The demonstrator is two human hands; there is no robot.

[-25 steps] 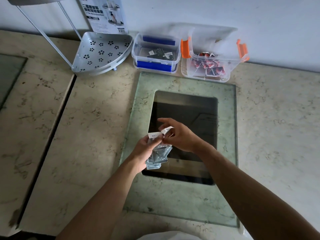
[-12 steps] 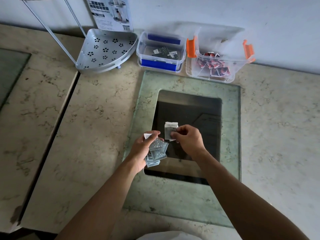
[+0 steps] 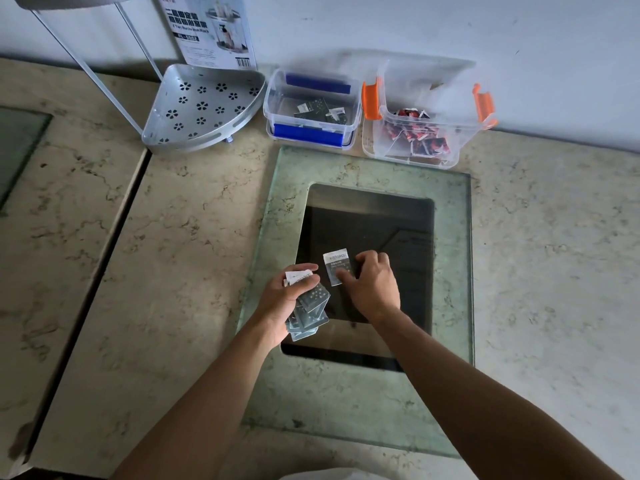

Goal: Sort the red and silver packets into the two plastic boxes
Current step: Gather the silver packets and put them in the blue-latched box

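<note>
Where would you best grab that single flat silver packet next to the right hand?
Probably by its white top edge, from the far side. The single flat silver packet is thin, and the right hand already covers its lower right corner.

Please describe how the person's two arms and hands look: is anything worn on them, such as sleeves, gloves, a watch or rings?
Both forearms are bare, with no sleeves in view. The left hand and right hand wear no gloves. No watch or bracelet shows on either wrist, and no ring is visible on the fingers that show.
</note>
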